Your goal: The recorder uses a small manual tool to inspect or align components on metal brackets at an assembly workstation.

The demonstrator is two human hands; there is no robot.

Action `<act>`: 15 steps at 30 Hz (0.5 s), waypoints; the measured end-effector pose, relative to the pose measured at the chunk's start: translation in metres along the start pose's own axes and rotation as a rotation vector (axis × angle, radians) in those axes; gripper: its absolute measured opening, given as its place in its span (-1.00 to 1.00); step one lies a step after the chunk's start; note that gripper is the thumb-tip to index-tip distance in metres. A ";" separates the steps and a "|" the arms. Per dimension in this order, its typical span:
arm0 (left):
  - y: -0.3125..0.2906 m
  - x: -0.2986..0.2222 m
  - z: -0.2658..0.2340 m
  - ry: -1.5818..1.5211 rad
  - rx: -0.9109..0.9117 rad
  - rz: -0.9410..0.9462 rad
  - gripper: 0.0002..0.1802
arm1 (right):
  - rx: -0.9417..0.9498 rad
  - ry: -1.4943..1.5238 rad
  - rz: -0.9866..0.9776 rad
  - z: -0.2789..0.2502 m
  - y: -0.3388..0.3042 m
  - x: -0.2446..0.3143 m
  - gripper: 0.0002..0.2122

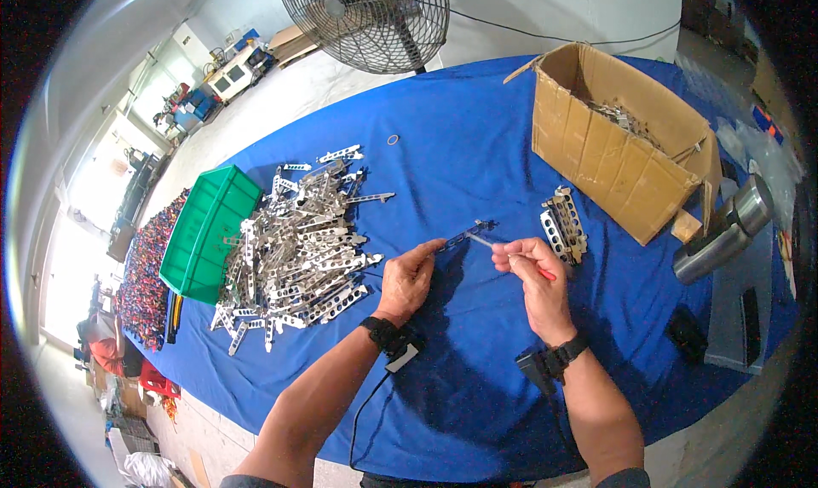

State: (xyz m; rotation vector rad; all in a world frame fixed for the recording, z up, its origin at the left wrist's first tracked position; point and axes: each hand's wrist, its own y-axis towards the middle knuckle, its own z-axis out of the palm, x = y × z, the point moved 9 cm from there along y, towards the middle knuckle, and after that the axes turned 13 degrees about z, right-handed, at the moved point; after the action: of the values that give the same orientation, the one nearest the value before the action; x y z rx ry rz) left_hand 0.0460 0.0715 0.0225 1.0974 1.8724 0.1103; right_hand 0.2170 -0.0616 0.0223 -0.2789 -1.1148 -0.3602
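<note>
My left hand (407, 282) pinches the near end of a thin perforated metal strip (461, 236) above the blue cloth. In my right hand (542, 290) is a slim tool (481, 242) with a pale shaft and a red end, its tip close to the strip's far end; its exact kind is too small to tell. Left of my hands spreads a large loose pile of similar perforated metal strips (298, 241). Several strips lie side by side in a small group (564, 225) to the right, beyond my right hand.
A green plastic bin (200, 236) leans at the pile's left. An open cardboard box (596, 151) with metal parts stands at the far right, near a steel flask (724, 231). Behind the blue-covered table (460, 113) is a large fan (362, 15). A small ring (393, 139) lies on the cloth.
</note>
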 end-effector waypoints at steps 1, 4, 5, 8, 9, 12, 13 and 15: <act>0.000 0.000 0.000 0.010 0.003 0.000 -0.71 | 0.003 -0.022 0.015 0.000 0.000 -0.001 -0.87; 0.001 -0.002 -0.001 0.019 0.011 -0.018 -0.71 | -0.010 -0.032 -0.034 0.002 -0.003 0.005 -0.86; 0.001 -0.001 -0.001 0.018 0.016 -0.036 -0.71 | -0.009 -0.032 -0.034 -0.001 -0.003 0.004 -0.86; 0.000 0.003 0.001 0.040 0.038 -0.063 -0.71 | 0.009 -0.045 -0.029 -0.003 -0.003 0.003 -0.85; 0.000 0.001 0.000 0.040 0.036 -0.064 -0.71 | 0.020 -0.062 -0.014 0.003 -0.003 0.003 -0.85; 0.001 -0.005 -0.002 0.018 0.035 -0.056 -0.71 | 0.013 -0.103 0.004 0.012 -0.004 -0.001 -0.85; 0.001 -0.005 -0.001 0.028 0.052 -0.088 -0.70 | -0.008 -0.125 0.006 0.011 -0.005 -0.003 -0.84; 0.000 -0.001 0.001 0.041 0.066 -0.119 -0.70 | 0.021 -0.134 0.006 0.010 -0.005 -0.006 -0.84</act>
State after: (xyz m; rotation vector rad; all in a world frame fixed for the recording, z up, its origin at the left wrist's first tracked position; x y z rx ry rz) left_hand 0.0470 0.0705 0.0225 1.0316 1.9857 0.0024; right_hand 0.2041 -0.0614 0.0207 -0.2909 -1.2481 -0.3277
